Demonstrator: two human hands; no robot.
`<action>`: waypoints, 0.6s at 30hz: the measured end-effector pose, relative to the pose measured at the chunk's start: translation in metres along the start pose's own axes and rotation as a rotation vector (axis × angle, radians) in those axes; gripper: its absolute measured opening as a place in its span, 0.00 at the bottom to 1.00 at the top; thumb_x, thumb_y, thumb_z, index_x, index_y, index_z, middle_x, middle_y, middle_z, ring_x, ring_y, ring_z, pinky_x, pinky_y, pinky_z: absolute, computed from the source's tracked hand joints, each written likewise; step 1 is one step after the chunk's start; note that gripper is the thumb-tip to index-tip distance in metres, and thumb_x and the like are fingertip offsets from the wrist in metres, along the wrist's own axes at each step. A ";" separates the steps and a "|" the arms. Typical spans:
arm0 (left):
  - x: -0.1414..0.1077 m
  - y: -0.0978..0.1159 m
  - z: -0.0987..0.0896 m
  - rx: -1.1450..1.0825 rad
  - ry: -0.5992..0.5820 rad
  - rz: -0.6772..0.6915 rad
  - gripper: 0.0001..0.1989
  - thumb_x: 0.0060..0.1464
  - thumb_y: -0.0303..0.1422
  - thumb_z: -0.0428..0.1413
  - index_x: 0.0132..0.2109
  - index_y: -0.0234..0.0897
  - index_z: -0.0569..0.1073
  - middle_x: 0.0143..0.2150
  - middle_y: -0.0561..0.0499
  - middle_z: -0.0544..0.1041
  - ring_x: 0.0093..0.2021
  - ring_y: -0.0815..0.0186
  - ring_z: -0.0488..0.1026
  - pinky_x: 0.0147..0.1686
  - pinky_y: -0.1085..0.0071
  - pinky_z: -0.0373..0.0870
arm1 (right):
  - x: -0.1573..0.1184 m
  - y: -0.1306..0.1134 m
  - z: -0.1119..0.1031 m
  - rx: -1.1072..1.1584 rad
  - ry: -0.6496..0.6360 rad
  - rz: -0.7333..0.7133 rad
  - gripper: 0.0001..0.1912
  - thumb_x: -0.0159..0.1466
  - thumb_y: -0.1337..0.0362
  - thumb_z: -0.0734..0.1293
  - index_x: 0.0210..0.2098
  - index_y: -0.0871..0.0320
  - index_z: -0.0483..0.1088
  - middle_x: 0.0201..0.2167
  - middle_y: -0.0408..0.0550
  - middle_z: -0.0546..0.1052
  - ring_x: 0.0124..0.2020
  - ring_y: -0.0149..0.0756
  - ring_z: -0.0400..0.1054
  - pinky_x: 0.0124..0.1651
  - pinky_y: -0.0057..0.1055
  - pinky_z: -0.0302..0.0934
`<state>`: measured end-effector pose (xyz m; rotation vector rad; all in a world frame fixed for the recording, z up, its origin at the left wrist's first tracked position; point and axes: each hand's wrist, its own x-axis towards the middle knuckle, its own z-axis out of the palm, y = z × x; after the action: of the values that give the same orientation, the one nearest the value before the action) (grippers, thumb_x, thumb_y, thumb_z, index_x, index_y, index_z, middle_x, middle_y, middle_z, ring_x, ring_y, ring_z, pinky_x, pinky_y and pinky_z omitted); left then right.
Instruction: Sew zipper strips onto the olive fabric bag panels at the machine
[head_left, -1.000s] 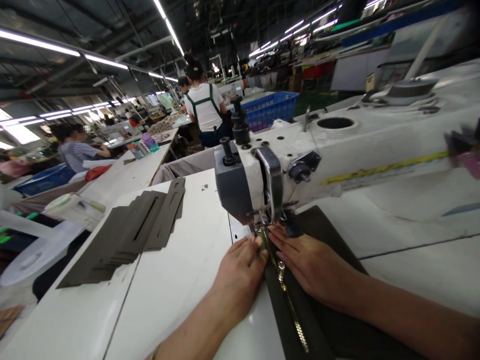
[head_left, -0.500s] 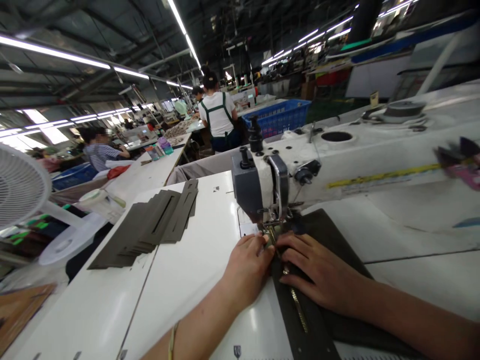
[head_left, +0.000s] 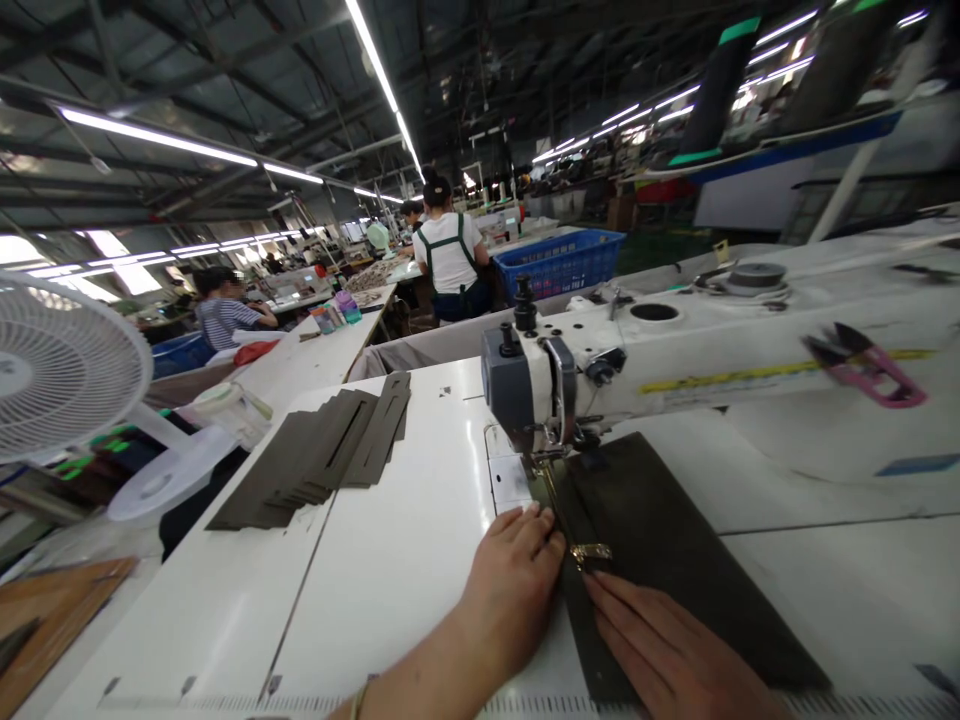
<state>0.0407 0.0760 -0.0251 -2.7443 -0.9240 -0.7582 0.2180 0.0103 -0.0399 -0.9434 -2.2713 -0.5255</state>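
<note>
A dark olive-grey panel lies on the white sewing table, its far end under the presser foot of the sewing machine. Along its left side runs a gold-toothed zipper, with a gold puller turned out to the right. My left hand is closed at the panel's left edge, its bent fingers pressed together on the material just before the foot. My right hand lies flat with fingers stretched out over the panel, fingertips near the puller and below it.
A fanned stack of dark cut pieces with slots lies left on the table. Pink-handled snips rest against the machine arm above a yellow tape. A white fan stands far left. Beyond are a blue crate and people at other tables.
Both hands have moved back from the presser foot toward me, the right one farther. The puller, hidden before, now shows. The view has shifted, bringing the snips fully into sight.
</note>
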 end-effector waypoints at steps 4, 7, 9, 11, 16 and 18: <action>0.000 0.003 0.004 0.052 0.022 0.035 0.08 0.56 0.25 0.50 0.41 0.31 0.72 0.45 0.43 0.76 0.47 0.59 0.72 0.48 0.61 0.70 | 0.000 0.003 -0.005 0.082 0.014 -0.025 0.20 0.62 0.77 0.51 0.38 0.62 0.73 0.39 0.51 0.78 0.40 0.36 0.71 0.43 0.30 0.65; -0.001 0.003 0.008 0.058 0.062 0.049 0.08 0.57 0.25 0.48 0.40 0.31 0.72 0.44 0.43 0.76 0.46 0.59 0.73 0.47 0.62 0.71 | 0.009 0.013 -0.016 0.145 -0.047 -0.006 0.15 0.65 0.67 0.56 0.38 0.59 0.73 0.38 0.48 0.78 0.38 0.35 0.72 0.40 0.28 0.67; -0.001 0.002 0.009 0.051 0.074 0.041 0.09 0.59 0.26 0.48 0.40 0.32 0.72 0.44 0.44 0.76 0.45 0.60 0.73 0.47 0.61 0.71 | 0.016 0.021 -0.015 0.119 -0.130 0.036 0.14 0.64 0.64 0.58 0.43 0.61 0.72 0.42 0.51 0.76 0.41 0.38 0.71 0.41 0.30 0.68; 0.000 0.001 0.009 0.057 0.064 0.043 0.09 0.59 0.25 0.47 0.41 0.33 0.72 0.43 0.44 0.76 0.46 0.61 0.73 0.49 0.61 0.70 | 0.020 0.026 -0.005 0.035 -0.133 0.078 0.17 0.62 0.67 0.57 0.47 0.67 0.70 0.47 0.58 0.73 0.47 0.43 0.69 0.45 0.36 0.68; 0.005 -0.004 0.005 0.039 0.037 0.053 0.12 0.60 0.25 0.45 0.41 0.32 0.73 0.44 0.43 0.76 0.47 0.60 0.72 0.50 0.59 0.69 | 0.017 0.028 0.028 -0.032 -0.127 0.109 0.21 0.60 0.73 0.54 0.49 0.73 0.68 0.54 0.64 0.66 0.55 0.49 0.61 0.50 0.43 0.65; 0.007 -0.007 0.004 0.026 0.029 0.052 0.12 0.61 0.25 0.44 0.41 0.32 0.73 0.44 0.44 0.76 0.47 0.61 0.72 0.51 0.59 0.69 | 0.016 0.028 0.032 -0.017 -0.115 0.131 0.20 0.61 0.72 0.54 0.49 0.72 0.69 0.53 0.63 0.67 0.55 0.48 0.61 0.51 0.42 0.65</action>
<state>0.0429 0.0867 -0.0255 -2.7161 -0.8471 -0.7694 0.2169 0.0550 -0.0489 -1.1492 -2.2895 -0.4437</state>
